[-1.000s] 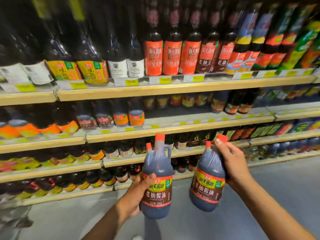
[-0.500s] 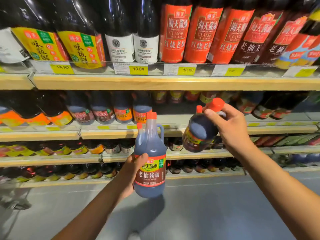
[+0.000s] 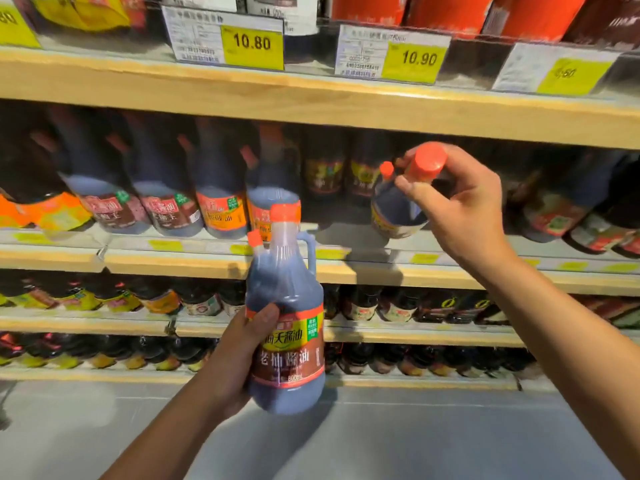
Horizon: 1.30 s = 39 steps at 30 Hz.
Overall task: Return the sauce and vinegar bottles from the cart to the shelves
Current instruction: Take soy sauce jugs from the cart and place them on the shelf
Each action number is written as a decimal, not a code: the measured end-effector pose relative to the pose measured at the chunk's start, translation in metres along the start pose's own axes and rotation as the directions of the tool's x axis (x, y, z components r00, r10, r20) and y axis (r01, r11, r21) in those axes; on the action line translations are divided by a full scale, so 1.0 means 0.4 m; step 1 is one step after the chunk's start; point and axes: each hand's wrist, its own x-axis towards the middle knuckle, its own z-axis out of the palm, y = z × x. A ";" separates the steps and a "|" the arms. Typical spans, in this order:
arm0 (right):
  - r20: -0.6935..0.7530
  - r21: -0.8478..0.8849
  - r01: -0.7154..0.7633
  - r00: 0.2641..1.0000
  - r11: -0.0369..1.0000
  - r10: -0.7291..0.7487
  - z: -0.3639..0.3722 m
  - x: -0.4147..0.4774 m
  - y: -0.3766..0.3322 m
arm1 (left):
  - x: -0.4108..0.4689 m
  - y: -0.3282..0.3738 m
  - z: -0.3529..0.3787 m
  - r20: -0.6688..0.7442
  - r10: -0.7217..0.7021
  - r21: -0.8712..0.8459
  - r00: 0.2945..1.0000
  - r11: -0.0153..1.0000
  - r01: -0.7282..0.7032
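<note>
While both hands are occupied, stock reads as follows.

Item 1: handled jug point(image 3: 287, 306) of dark sauce, orange cap, red-and-yellow label facing the camera. Upright, held in the air in front of the shelving and clear of every board. Left hand point(image 3: 239, 355) wraps its lower body, thumb across the top of the label, fingers curled behind.

Item 2: second jug point(image 3: 394, 209) of the same type, tilted, base pointing into the rack and large orange cap point(image 3: 427, 161) toward the camera. Right hand point(image 3: 464, 209) pinches its neck just below the cap, thumb on the near side, fingers curled over the far side. Base sits low over an open gap on the second shelf point(image 3: 173, 261), just right of a row of similar bottles point(image 3: 221, 202); whether it touches the board cannot be told.

Fixtures: top shelf edge point(image 3: 311, 98) of pale wood, with yellow price tags 10.80 point(image 3: 252, 43) and 10.90 point(image 3: 419, 58). Two lower shelves of small dark bottles point(image 3: 398, 310). Grey floor point(image 3: 381, 445) below
</note>
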 end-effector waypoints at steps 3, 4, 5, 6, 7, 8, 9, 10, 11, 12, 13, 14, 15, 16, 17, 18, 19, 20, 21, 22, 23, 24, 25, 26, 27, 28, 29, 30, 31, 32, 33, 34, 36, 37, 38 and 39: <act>0.001 -0.009 -0.025 1.000 1.000 0.025 0.019 0.011 0.048 | 0.011 -0.024 -0.026 -0.001 0.011 -0.038 1.000 0.999 -0.011; -0.007 -0.014 -0.044 0.999 0.999 0.044 0.022 0.016 0.063 | 0.015 -0.031 -0.035 -0.003 0.013 -0.051 1.000 0.999 -0.014; -0.011 -0.015 -0.067 0.998 0.998 0.067 0.024 0.021 0.077 | 0.018 -0.037 -0.043 -0.009 0.015 -0.058 1.000 0.998 -0.015; -0.006 -0.006 -0.092 0.996 0.996 0.092 0.026 0.028 0.089 | 0.021 -0.044 -0.051 -0.016 0.016 -0.061 1.000 0.998 -0.017; -0.001 0.018 -0.120 0.993 0.993 0.120 0.029 0.035 0.101 | 0.024 -0.048 -0.058 -0.020 0.017 -0.060 1.000 0.998 -0.018; 0.003 0.058 -0.157 0.988 0.986 0.157 0.033 0.043 0.112 | 0.027 -0.051 -0.066 -0.021 0.020 -0.054 1.000 0.998 -0.021; 0.010 0.107 -0.204 0.979 0.973 0.204 0.038 0.052 0.123 | 0.030 -0.054 -0.073 -0.026 0.021 -0.047 0.999 0.999 -0.022; 0.025 0.162 -0.253 0.967 0.954 0.252 0.042 0.062 0.135 | 0.033 -0.056 -0.079 -0.029 0.021 -0.038 0.999 0.999 -0.022; 0.047 0.206 -0.293 0.956 0.934 0.290 0.045 0.072 0.148 | 0.036 -0.057 -0.085 -0.031 0.021 -0.032 0.999 0.999 -0.022; 0.069 0.231 -0.315 0.949 0.921 0.307 0.045 0.084 0.163 | 0.039 -0.059 -0.090 -0.031 0.022 -0.030 0.999 0.999 -0.023; 0.087 0.229 -0.322 0.947 0.919 0.310 0.042 0.096 0.174 | 0.041 -0.058 -0.094 -0.031 0.025 -0.030 0.999 0.999 -0.025; 0.107 0.207 -0.325 0.945 0.923 0.308 0.038 0.107 0.183 | 0.045 -0.058 -0.098 -0.029 0.028 -0.029 0.999 0.999 -0.028; 0.135 0.169 -0.327 0.942 0.930 0.306 0.031 0.117 0.187 | 0.048 -0.057 -0.101 -0.027 0.029 -0.024 0.999 0.999 -0.029; 0.164 0.125 -0.328 0.938 0.936 0.307 0.025 0.126 0.191 | 0.053 -0.057 -0.105 -0.022 0.028 -0.016 0.999 0.999 -0.029; 0.187 0.083 -0.328 0.933 0.941 0.308 0.020 0.131 0.196 | 0.056 -0.056 -0.107 -0.020 0.029 -0.009 0.999 1.000 -0.029; 0.200 0.053 -0.323 0.930 0.945 0.307 0.016 0.136 0.202 | 0.059 -0.055 -0.109 -0.021 0.032 -0.001 0.999 0.999 -0.032; 0.207 0.026 -0.316 0.930 0.948 0.304 0.011 0.141 0.207 | 0.064 -0.053 -0.111 -0.025 0.037 0.004 0.999 0.999 -0.036; 0.216 0.005 -0.309 0.929 0.951 0.301 0.007 0.146 0.212 | 0.068 -0.051 -0.113 -0.029 0.038 0.013 0.999 0.999 -0.038; 0.232 -0.028 -0.303 0.925 0.953 0.301 0.004 0.151 0.214 | 0.072 -0.050 -0.113 -0.034 0.037 0.024 0.999 0.999 -0.036; 0.247 -0.066 -0.297 0.920 0.953 0.304 0.000 0.155 0.216 | 0.078 -0.049 -0.113 -0.033 0.040 0.032 0.999 0.999 -0.039; 0.259 -0.105 -0.286 0.917 0.952 0.304 -0.003 0.157 0.215 | 0.083 -0.048 -0.113 -0.028 0.043 0.039 0.999 0.998 -0.042; 0.269 -0.132 -0.273 0.915 0.953 0.300 -0.006 0.159 0.215 | 0.088 -0.046 -0.113 -0.018 0.045 0.049 0.999 0.998 -0.044; 0.280 -0.153 -0.260 0.914 0.953 0.294 -0.007 0.158 0.211 | 0.092 -0.043 -0.110 -0.010 0.046 0.060 0.999 0.997 -0.045; 0.287 -0.161 -0.254 0.912 0.954 0.292 -0.007 0.159 0.209 | 0.097 -0.043 -0.106 -0.006 0.048 0.072 0.999 0.996 -0.048; 0.291 -0.165 -0.251 0.911 0.954 0.290 -0.007 0.157 0.205 | 0.101 -0.042 -0.101 -0.002 0.054 0.075 0.999 0.996 -0.053; 0.285 -0.168 -0.254 0.912 0.953 0.293 -0.008 0.154 0.206 | 0.104 -0.039 -0.094 0.001 0.063 0.071 0.998 0.995 -0.062; 0.262 -0.166 -0.248 0.922 0.954 0.285 -0.007 0.144 0.201 | 0.105 -0.034 -0.086 -0.002 0.071 0.071 0.997 0.995 -0.071; 0.196 -0.145 -0.231 0.946 0.962 0.257 -0.007 0.125 0.197 | 0.108 -0.030 -0.079 -0.005 0.079 0.081 0.997 0.994 -0.078; 0.060 -0.142 -0.213 0.973 0.967 0.224 -0.006 0.093 0.189 | 0.111 -0.026 -0.073 -0.007 0.085 0.105 0.996 0.991 -0.084; -0.120 -0.170 -0.202 0.976 0.965 0.183 -0.006 0.049 0.179 | 0.115 -0.023 -0.067 -0.004 0.090 0.131 0.996 0.988 -0.088; -0.257 -0.217 -0.197 0.957 0.956 0.139 -0.003 -0.008 0.159 | 0.118 -0.019 -0.061 0.001 0.094 0.154 0.996 0.984 -0.093; -0.278 -0.245 -0.169 0.955 0.955 0.098 0.006 -0.071 0.134 | 0.124 -0.019 -0.057 0.000 0.101 0.172 0.995 0.980 -0.099; -0.023 -0.182 -0.119 0.993 0.976 0.116 0.037 -0.187 0.078 | 0.133 -0.014 -0.046 -0.007 0.114 0.209 0.994 0.972 -0.110; 0.159 -0.117 -0.172 0.969 0.978 0.189 0.059 -0.224 0.048 | 0.134 -0.010 -0.038 -0.007 0.129 0.231 0.992 0.965 -0.123; 0.314 -0.092 -0.244 0.913 0.966 0.260 0.081 -0.243 0.032 | 0.138 -0.008 -0.030 -0.005 0.159 0.261 0.987 0.953 -0.152; 0.418 -0.122 -0.268 0.859 0.956 0.295 0.099 -0.251 0.024 | 0.141 -0.005 -0.022 -0.002 0.202 0.303 0.979 0.934 -0.192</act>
